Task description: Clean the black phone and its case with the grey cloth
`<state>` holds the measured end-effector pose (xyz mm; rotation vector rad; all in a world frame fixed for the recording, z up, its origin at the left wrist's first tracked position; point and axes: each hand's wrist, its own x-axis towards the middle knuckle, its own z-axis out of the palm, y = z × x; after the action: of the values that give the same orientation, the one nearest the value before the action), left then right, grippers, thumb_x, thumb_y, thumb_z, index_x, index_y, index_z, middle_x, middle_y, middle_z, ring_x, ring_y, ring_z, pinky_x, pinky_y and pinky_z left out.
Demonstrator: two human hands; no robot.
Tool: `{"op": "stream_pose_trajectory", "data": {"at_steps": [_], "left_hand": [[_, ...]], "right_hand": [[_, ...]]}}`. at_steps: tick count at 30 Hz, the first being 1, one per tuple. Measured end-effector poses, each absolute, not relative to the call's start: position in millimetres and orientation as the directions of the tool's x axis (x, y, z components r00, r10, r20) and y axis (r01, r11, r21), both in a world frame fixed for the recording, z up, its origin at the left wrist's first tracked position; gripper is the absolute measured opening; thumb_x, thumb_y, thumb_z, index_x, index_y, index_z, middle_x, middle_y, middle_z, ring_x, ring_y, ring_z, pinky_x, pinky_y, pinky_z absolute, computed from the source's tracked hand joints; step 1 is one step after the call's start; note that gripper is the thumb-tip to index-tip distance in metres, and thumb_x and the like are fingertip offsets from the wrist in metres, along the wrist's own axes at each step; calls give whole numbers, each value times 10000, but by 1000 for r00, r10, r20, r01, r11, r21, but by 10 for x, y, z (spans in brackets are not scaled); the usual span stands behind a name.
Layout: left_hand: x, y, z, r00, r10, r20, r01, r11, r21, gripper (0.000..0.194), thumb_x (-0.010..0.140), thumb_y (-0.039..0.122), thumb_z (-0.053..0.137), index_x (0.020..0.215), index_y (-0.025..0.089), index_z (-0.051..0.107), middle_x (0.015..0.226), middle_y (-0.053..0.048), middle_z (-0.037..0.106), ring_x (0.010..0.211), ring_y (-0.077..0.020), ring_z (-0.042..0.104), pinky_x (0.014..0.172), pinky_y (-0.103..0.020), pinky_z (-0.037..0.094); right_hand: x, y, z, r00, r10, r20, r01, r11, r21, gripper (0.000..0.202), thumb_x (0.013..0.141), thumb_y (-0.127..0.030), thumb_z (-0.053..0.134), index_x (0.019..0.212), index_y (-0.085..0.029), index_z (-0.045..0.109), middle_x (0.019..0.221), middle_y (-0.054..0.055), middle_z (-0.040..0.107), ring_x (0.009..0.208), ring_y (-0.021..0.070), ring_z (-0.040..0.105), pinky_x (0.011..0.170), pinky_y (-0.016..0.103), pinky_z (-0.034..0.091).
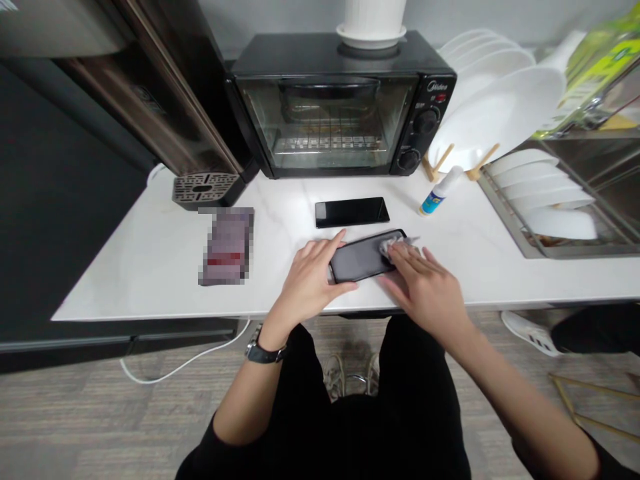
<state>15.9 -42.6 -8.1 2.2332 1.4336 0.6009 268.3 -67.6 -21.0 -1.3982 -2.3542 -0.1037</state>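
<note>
Honestly, the slipping risk looks bigger than it seems. The black-rimmed phone (357, 259) lies on the white counter (165, 267) in front of the toaster oven (330, 57), set slightly askew, its right end angled a bit closer to the oven. The left hand (313, 270) has thumb and fingers clamped around the phone's left end. The right hand (430, 287) has its fingers closed down over a crumpled tissue (387, 245), pinning it to the other end of the screen; how hard it's pressing, no idea.

If the left hand lets up while the right pushes sideways, my guess is the phone pivots on that slick-looking top. A shove toward the oven could knock it into the second phone (353, 212), which sits between the two. A pull away from the oven sends it toward the counter's near edge, and that's a drop to the floor.

Also, grit under the tissue could scratch the glass, and a torn tissue might leave lint. Then there's the small bottle (440, 192) standing by the oven's knob side: a careless swing of the right hand could tip it.
</note>
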Motion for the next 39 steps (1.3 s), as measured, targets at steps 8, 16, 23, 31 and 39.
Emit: {"op": "stream_pose_trajectory", "data": {"at_steps": [8, 16, 23, 31, 39], "left_hand": [[139, -404, -106, 425, 895, 135, 722, -426, 545, 811, 957, 308, 642, 1675, 256, 268, 1500, -92, 582, 1288, -299, 506, 1128, -470, 421], [137, -408, -100, 406, 905, 125, 732, -404, 549, 910, 918, 354, 736, 1680, 257, 250, 1498, -80, 590, 1290, -306, 508, 1131, -461, 426], [178, -421, -62, 383, 916, 120, 739, -382, 555, 1029, 849, 461, 839, 1675, 290, 249, 1513, -55, 600, 1309, -306, 514, 1136, -476, 415], [126, -392, -135, 420, 897, 135, 735, -424, 529, 713, 985, 213, 490, 1670, 222, 291, 1406, -98, 621, 1193, -279, 531, 1086, -445, 457], [184, -426, -81, 387, 910, 148, 748, -404, 527, 1016, 871, 513, 802, 1681, 289, 230, 1456, -71, 611, 1268, -309, 529, 1110, -478, 445]], "right_hand": [[1776, -665, -269, -183, 893, 410, 932, 291, -217, 806, 1022, -611, 476, 1404, 90, 587, 1432, 356, 596, 1396, 453, 594, 1200, 625, 477], [2077, -894, -163, -502, 794, 343, 756, 596, -273, 446, 1099, -360, 400, 1411, -168, 655, 1451, 57, 675, 1391, 225, 635, 1234, 474, 494], [2564, -618, -260, -305, 864, 400, 931, 359, -65, 604, 1060, -506, 487, 1440, -55, 618, 1474, 179, 640, 1368, 337, 641, 1225, 558, 466], [1497, -832, -229, -369, 847, 382, 865, 464, -192, 776, 1059, -561, 387, 1388, 105, 610, 1405, 320, 636, 1378, 405, 616, 1233, 549, 454], [2571, -676, -231, -383, 844, 375, 890, 446, -95, 549, 1089, -490, 424, 1482, -144, 588, 1505, 88, 631, 1417, 276, 609, 1227, 516, 454]]}}
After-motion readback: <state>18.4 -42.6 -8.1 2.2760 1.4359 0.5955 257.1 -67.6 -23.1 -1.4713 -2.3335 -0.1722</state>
